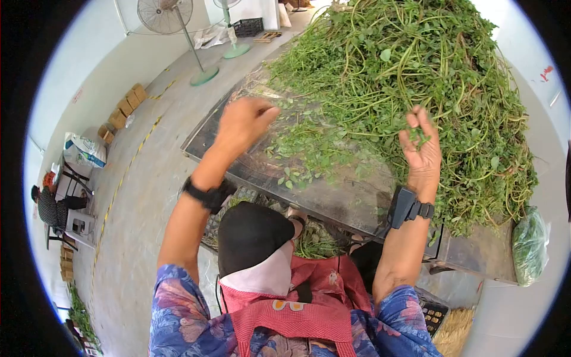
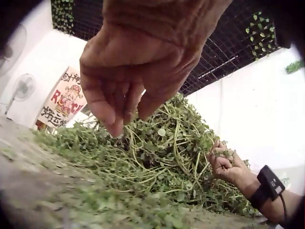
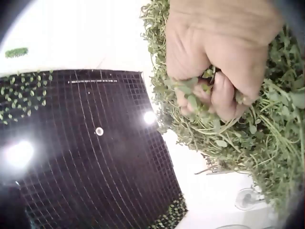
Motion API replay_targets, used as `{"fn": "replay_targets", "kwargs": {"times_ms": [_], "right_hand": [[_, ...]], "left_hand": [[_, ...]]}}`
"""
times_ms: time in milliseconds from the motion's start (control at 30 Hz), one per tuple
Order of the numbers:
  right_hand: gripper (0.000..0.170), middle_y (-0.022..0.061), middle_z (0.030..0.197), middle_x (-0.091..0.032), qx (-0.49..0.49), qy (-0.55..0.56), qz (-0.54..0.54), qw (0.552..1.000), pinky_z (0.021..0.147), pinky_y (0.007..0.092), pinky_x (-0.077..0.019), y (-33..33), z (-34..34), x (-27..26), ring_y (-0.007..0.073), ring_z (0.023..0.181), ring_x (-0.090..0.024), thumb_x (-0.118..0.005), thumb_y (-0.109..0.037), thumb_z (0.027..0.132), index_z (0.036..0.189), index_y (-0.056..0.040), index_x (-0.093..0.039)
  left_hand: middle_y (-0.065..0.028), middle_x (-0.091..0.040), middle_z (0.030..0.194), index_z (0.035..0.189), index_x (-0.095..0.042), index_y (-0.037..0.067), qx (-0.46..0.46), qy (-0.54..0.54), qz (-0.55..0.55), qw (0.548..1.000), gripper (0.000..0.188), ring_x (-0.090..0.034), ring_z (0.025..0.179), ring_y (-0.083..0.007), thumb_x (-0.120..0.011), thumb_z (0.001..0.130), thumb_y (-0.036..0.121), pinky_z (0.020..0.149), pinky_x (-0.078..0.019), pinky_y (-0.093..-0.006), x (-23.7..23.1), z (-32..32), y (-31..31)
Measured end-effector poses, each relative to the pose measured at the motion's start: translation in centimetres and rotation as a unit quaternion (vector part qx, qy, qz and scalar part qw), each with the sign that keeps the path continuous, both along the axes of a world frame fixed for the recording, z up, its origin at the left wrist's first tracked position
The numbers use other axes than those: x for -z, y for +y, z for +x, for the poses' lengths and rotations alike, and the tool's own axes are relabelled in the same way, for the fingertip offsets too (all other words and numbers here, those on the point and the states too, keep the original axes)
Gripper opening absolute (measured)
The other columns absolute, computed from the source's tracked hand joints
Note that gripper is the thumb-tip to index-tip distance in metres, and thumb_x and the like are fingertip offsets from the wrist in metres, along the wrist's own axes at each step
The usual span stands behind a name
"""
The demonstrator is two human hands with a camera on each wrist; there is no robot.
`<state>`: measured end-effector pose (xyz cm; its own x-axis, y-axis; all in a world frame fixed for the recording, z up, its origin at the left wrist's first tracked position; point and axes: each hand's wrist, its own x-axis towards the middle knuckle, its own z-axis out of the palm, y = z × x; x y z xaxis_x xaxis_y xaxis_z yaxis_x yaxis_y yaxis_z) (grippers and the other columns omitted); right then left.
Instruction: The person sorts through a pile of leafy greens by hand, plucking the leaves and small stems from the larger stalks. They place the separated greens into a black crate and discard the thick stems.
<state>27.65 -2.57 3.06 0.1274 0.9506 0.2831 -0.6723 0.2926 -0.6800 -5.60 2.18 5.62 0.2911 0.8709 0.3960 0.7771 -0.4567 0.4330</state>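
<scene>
The right hand (image 1: 424, 156) pinches a leafy sprig (image 3: 193, 99), the heap (image 1: 380, 65) just beside that grip; the left hand's (image 2: 138, 57) fingers droop loosely bent, seemingly empty. Light, limp and easily bruised, the sprig suits a hold by its stem

Walls (image 1: 89, 74): pale
Floor (image 1: 146, 196): grey, yellow line (image 1: 129, 163)
Fans (image 1: 165, 11): two, on stands, green bases
Boxes (image 1: 125, 106): cardboard, beside wall
Table (image 1: 351, 194): dark, worn top
Ceiling (image 3: 114, 164): dark grid, greenery (image 3: 24, 93), bright lights (image 3: 149, 117)
Poster (image 2: 66, 98): red and black lettering
</scene>
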Motion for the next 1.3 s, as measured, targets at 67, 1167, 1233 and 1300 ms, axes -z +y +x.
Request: {"fn": "replay_targets", "kwargs": {"times_ms": [67, 1167, 1233, 1300], "right_hand": [[0.013, -0.0017, 0.068, -0.049, 0.032, 0.088, 0.008, 0.996, 0.036, 0.0171, -0.0282, 0.2, 1.0, 0.2, 0.0039, 0.052, -0.039, -0.061, -0.018, 0.087, 0.092, -0.0067, -0.056], [0.022, -0.0009, 0.068, -0.049, 0.071, 0.121, -0.079, 0.987, 0.034, 0.0179, -0.0289, 1.3, -0.6, 0.9, 0.0064, 0.046, -0.036, -0.061, -0.028, 0.087, 0.091, -0.0076, -0.054], [0.025, -0.0006, 0.068, -0.049, 0.054, 0.034, -0.078, 0.995, 0.034, 0.0176, -0.0292, 1.2, -1.1, 0.9, 0.006, 0.044, -0.037, -0.062, -0.031, 0.086, 0.087, -0.008, -0.054], [0.028, -0.0005, 0.068, -0.049, 0.045, 0.017, -0.078, 0.996, 0.033, 0.0176, -0.0296, 1.2, -1.7, 1.0, 0.0058, 0.044, -0.037, -0.063, -0.034, 0.084, 0.084, -0.0082, -0.053]], "left_hand": [[-0.0161, -0.063, 0.074, 0.085, -0.068, 0.006, 0.073, 0.026, 0.001, 0.997, 0.026, -0.06, 0.069, -0.033, -0.06, 0.079, 0.03, 0.065, -0.0474, -0.0407, -0.5, 3.9, 2.8], [0.0019, -0.049, 0.067, 0.092, -0.059, 0.004, 0.133, -0.417, -0.281, 0.854, 0.026, -0.04, 0.058, -0.0076, -0.047, 0.093, 0.027, 0.053, -0.0329, -0.0258, 2.8, 14.6, 0.3], [0.0025, -0.05, 0.064, 0.091, -0.058, 0.006, 0.127, -0.429, -0.282, 0.849, 0.023, -0.038, 0.053, -0.0057, -0.048, 0.094, 0.027, 0.048, -0.0322, -0.0224, 3.7, 13.5, -0.4], [0.0007, -0.055, 0.068, 0.094, -0.058, 0.009, 0.144, -0.39, -0.352, 0.838, 0.02, -0.041, 0.049, -0.0047, -0.048, 0.094, 0.026, 0.042, -0.0313, -0.0182, 3.7, 11.3, -0.8]]}}
